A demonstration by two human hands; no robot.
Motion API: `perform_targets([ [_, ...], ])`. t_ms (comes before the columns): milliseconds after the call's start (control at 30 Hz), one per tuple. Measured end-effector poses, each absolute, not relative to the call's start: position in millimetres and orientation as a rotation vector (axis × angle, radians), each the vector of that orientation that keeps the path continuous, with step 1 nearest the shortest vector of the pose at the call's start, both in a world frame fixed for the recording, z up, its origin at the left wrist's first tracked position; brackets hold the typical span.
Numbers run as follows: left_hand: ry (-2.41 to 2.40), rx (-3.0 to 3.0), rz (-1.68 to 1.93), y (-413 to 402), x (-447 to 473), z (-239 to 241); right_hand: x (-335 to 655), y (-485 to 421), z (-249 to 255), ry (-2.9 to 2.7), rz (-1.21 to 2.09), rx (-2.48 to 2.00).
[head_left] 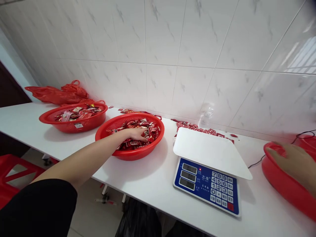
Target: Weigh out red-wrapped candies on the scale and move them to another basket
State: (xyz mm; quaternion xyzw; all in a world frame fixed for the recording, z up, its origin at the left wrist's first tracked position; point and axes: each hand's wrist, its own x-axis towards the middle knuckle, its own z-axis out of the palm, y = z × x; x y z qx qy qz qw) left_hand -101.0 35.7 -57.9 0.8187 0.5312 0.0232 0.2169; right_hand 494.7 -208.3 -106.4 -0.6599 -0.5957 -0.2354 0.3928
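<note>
My left hand [139, 134] reaches into the middle red plastic basket [135, 154]. Its thumb and forefinger are apart, resting on a heap of small red wrapped packets [134, 144]; the other fingertips are partly hidden. At the right edge, my right hand [293, 161] is over the rim of another red basket [274, 177], smeared by motion, so its fingers cannot be made out. Between the two baskets stands a blue and white digital scale [206, 187] with a bare white weighing plate [209, 151].
A further red basket [76, 126] with mixed packets stands to the left. Red plastic bags [59, 93] lie behind it. Along the tiled wall are scattered red packets [195, 126] and a clear plastic cup [206, 115]. A red stool [19, 171] is below the table's left side.
</note>
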Motion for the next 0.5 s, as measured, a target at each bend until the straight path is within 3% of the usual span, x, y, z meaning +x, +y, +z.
perform_targets([
  [100,1.445,2.461,-0.201,33.9,-91.4,-56.6,402.9,-196.5,-102.5,-1.624,-0.557,-1.727],
  [267,1.392,2.449,-0.113,19.6,-79.4,-47.5,259.1,-206.6,-131.8,-1.839,-0.473,-1.253],
  [500,1.378,2.549,-0.344,7.9,-74.0,-61.9,207.3,-214.7,-164.6,-1.845,-0.349,-0.88],
])
